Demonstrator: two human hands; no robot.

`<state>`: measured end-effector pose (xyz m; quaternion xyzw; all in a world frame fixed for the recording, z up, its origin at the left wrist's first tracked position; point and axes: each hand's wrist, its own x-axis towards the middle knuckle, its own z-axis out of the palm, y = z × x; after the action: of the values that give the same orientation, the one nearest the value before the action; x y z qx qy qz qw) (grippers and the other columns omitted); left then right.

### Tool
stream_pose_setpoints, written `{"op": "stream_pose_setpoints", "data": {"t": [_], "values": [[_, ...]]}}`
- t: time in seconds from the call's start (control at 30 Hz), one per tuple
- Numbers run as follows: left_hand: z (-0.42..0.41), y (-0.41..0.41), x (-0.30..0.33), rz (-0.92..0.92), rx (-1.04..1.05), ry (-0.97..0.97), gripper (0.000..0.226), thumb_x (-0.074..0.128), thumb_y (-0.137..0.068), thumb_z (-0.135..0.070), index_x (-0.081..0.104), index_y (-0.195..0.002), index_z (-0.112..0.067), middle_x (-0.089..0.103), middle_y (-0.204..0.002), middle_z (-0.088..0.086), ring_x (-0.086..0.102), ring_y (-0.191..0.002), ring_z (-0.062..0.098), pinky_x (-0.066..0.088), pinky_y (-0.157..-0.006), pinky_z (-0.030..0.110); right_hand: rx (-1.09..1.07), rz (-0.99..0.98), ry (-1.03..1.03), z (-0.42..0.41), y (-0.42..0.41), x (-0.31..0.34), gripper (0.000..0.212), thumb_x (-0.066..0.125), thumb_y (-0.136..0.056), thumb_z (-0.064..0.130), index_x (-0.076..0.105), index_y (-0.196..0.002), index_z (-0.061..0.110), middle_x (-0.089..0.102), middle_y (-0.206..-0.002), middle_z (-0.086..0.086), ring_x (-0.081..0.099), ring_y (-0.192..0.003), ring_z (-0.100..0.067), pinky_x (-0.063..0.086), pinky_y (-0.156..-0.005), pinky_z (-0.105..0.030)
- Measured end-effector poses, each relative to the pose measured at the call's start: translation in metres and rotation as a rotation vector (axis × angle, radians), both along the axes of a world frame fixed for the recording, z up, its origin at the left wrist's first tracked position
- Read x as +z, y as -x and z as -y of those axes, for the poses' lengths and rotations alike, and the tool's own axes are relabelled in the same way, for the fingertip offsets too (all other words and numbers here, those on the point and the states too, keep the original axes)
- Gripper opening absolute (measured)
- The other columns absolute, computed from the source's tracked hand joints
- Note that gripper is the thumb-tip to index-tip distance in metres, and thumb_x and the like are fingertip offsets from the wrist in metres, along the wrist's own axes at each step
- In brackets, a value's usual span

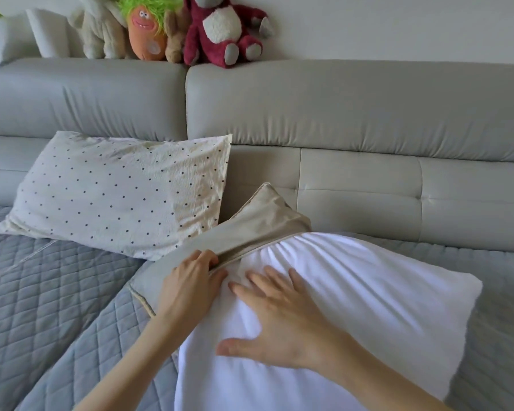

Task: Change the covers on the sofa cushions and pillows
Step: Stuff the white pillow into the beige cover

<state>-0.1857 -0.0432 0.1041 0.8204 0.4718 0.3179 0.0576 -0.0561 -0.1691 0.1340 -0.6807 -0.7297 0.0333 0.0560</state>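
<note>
On pillow [368,295]: R hand [282,324] flat, splayed

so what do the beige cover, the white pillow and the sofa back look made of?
Beige cover: matte woven cloth, probably cotton, with piped edge and soft folds. White pillow: smooth thin fabric, gathered into fine wrinkles over soft filling. Sofa back: grey leather or faux leather, going by its slight sheen and stitched panels.

A home living room: grey sofa [339,108], plush toys [220,31] along its back.
</note>
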Motion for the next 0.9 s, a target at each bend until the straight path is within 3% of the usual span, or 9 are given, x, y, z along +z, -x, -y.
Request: {"op": "stream_pose_setpoints", "data": {"t": [0.1, 0.2, 0.27, 0.4, 0.57, 0.67, 0.73, 0.8, 0.9], "values": [[0.002, -0.004, 0.005, -0.040, -0.026, 0.092, 0.017, 0.053, -0.090, -0.038, 0.063, -0.090, -0.024, 0.066, -0.090, -0.002, 0.060, -0.090, 0.026, 0.047, -0.074, 0.034, 0.009, 0.038, 0.028, 0.006, -0.002, -0.016, 0.085, 0.039, -0.075, 0.076, 0.008, -0.146, 0.040, -0.004, -0.158, 0.003, -0.010, -0.144, -0.025, -0.011, -0.112, -0.054], [0.021, 0.001, 0.019, 0.171, -0.176, 0.148, 0.020, 0.053, -0.083, -0.044, 0.060, -0.076, -0.026, 0.068, -0.073, -0.006, 0.062, -0.078, 0.022, 0.048, -0.070, 0.033, -0.002, 0.151, -0.124, -0.008, 0.000, -0.028, 0.080, 0.026, -0.073, 0.069, 0.023, -0.145, 0.032, 0.019, -0.155, -0.006, 0.015, -0.142, -0.036, 0.006, -0.109, -0.061], [0.048, 0.002, 0.015, 0.180, -0.240, 0.060, 0.020, 0.048, -0.084, -0.043, 0.054, -0.072, -0.028, 0.065, -0.067, -0.009, 0.060, -0.070, 0.019, 0.046, -0.066, 0.033, 0.009, 0.140, -0.086, -0.027, 0.003, -0.034, 0.083, 0.016, -0.071, 0.060, 0.022, -0.145, 0.025, 0.027, -0.152, -0.010, 0.017, -0.141, -0.037, 0.004, -0.110, -0.062], [0.076, 0.014, -0.015, 0.228, -0.256, 0.050, 0.017, 0.044, -0.083, -0.041, 0.046, -0.068, -0.033, 0.049, -0.055, -0.017, 0.051, -0.067, 0.010, 0.036, -0.053, 0.022, -0.023, 0.064, -0.167, -0.057, 0.005, -0.041, 0.064, 0.030, -0.070, 0.050, 0.061, -0.113, 0.014, 0.069, -0.107, -0.013, 0.052, -0.112, -0.032, 0.037, -0.100, -0.048], [0.067, 0.028, -0.039, 0.133, -0.185, -0.032, 0.024, 0.032, -0.086, -0.049, 0.046, -0.079, -0.031, 0.054, -0.068, -0.014, 0.055, -0.058, 0.015, 0.039, -0.048, 0.030, 0.104, 0.084, -0.064, -0.042, -0.007, -0.033, 0.074, 0.020, -0.074, 0.068, 0.057, -0.122, 0.026, 0.052, -0.134, -0.003, 0.036, -0.130, -0.029, 0.019, -0.109, -0.042], [0.072, 0.030, -0.040, 0.043, -0.235, -0.110, 0.015, 0.037, -0.086, -0.043, 0.040, -0.079, -0.029, 0.054, -0.063, -0.011, 0.053, -0.055, 0.014, 0.032, -0.042, 0.024, 0.135, -0.358, -0.055, -0.011, -0.043, -0.010, 0.045, 0.042, -0.086, 0.055, 0.069, -0.103, 0.024, 0.067, -0.107, 0.008, 0.055, -0.106, -0.004, 0.040, -0.096, -0.030], [0.070, 0.029, -0.033, -0.079, -0.230, -0.159, 0.010, 0.039, -0.082, -0.038, 0.043, -0.081, -0.029, 0.055, -0.059, -0.012, 0.054, -0.047, 0.013, 0.025, -0.039, 0.022, -0.015, -0.437, -0.341, -0.010, -0.080, 0.011, 0.041, 0.050, -0.085, 0.052, 0.074, -0.088, 0.019, 0.071, -0.087, 0.002, 0.063, -0.088, -0.009, 0.047, -0.085, -0.032], [0.063, 0.024, -0.020, -0.221, -0.186, -0.206, 0.021, 0.037, -0.075, -0.035, 0.048, -0.092, -0.030, 0.060, -0.058, -0.012, 0.055, -0.042, 0.018, 0.021, -0.038, 0.023, -0.158, -0.149, -0.574, -0.023, -0.119, 0.031, 0.055, 0.045, -0.082, 0.061, 0.071, -0.106, 0.019, 0.069, -0.111, -0.001, 0.057, -0.113, -0.022, 0.039, -0.099, -0.036], [0.058, 0.014, 0.004, -0.377, -0.200, -0.219, 0.037, 0.027, -0.075, -0.038, 0.044, -0.108, -0.033, 0.068, -0.078, -0.005, 0.063, -0.068, 0.028, 0.030, -0.051, 0.028, -0.402, -0.043, -0.235, -0.034, -0.164, 0.038, 0.074, 0.037, -0.083, 0.072, 0.043, -0.139, 0.024, 0.038, -0.148, 0.002, 0.023, -0.141, -0.022, 0.016, -0.114, -0.041]]}}
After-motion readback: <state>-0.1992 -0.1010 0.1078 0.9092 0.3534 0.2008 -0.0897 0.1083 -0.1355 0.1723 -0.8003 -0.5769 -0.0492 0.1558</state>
